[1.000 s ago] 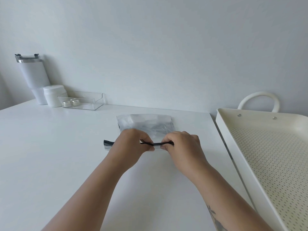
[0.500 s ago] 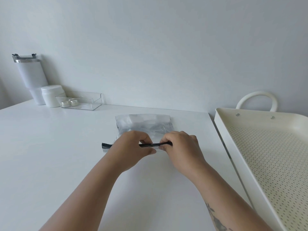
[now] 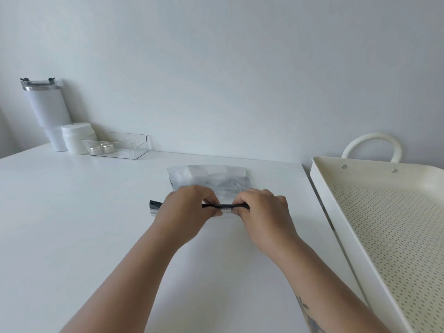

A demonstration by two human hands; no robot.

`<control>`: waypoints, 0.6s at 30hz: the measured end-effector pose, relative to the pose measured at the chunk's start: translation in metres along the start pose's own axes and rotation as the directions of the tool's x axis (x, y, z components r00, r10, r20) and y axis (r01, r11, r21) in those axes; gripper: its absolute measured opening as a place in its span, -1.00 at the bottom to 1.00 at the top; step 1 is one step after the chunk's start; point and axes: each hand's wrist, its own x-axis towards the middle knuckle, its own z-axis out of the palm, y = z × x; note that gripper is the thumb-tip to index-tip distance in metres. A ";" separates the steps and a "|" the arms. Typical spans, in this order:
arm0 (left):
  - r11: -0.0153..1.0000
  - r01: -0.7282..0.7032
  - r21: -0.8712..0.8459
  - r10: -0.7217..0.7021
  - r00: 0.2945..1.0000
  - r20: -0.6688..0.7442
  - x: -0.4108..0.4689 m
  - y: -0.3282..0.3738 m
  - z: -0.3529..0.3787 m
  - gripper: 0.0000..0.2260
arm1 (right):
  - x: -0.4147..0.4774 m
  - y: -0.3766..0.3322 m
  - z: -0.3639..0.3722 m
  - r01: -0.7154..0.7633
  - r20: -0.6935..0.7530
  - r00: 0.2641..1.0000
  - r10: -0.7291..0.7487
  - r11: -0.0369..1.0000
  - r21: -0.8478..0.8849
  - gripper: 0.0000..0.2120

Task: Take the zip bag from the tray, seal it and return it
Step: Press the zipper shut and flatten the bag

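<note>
Head view had the bag (image 3: 209, 180) lying flat on the table (image 3: 72, 224), out of the tray (image 3: 319, 188) that sat empty at the right. Both hands were on the black zip strip (image 3: 217, 206) along the bag's near edge. The left hand (image 3: 186, 212) pinched the strip between thumb and fingers, left of middle; the right hand (image 3: 263, 213) pinched it at the right end. A short stretch of strip showed between them, and its left end poked out past the left hand. The hands sat near each other, not touching.

Sealing looked like the step in hand, with pickup done and return yet to come. Whether any part of the zip was already closed could not be told; the hands covered most of it. By my reading, the next move called for firm pressure run along the whole strip, out to that free left end, with the bag held flat so the two tracks met. A missed stretch would leave it open. After that, a lift rightward over the tray's rim.

Far left, a tumbler (image 3: 46, 109), a jar (image 3: 77, 138) and a clear bin (image 3: 117, 146) stood well apart from the work.
</note>
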 end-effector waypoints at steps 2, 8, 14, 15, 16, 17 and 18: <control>1.000 0.010 0.024 -0.010 1.000 -0.002 0.000 0.000 -0.002 -0.89 | 0.000 0.002 0.000 -0.009 -0.002 1.000 0.009 1.000 -0.005 -0.87; 0.998 -0.025 0.058 0.026 1.000 -0.012 0.000 0.006 0.006 -0.86 | -0.002 0.003 0.001 0.017 0.017 1.000 -0.015 0.997 -0.079 -0.94; 0.999 -0.034 0.038 0.036 0.999 -0.039 -0.001 0.009 0.004 -0.95 | 0.001 0.000 0.006 0.037 -0.035 0.998 -0.044 0.986 -0.164 -0.87; 0.998 -0.040 0.057 0.042 0.998 -0.040 -0.002 0.009 0.003 -0.96 | 0.001 0.001 0.006 0.033 -0.032 0.999 -0.039 0.985 -0.168 -0.86; 0.996 -0.043 0.083 0.047 0.998 -0.042 -0.002 0.008 0.003 -0.96 | 0.001 0.002 0.006 0.028 -0.030 0.999 -0.033 0.985 -0.168 -0.86; 0.993 -0.045 0.108 0.049 0.998 -0.041 -0.002 0.008 0.002 -0.96 | 0.002 0.002 0.006 0.021 -0.029 0.999 -0.026 0.987 -0.159 -0.86; 0.991 -0.045 0.124 0.050 0.998 -0.035 -0.002 0.007 0.002 -0.96 | 0.002 0.003 0.006 0.018 -0.021 1.000 -0.021 0.989 -0.150 -0.87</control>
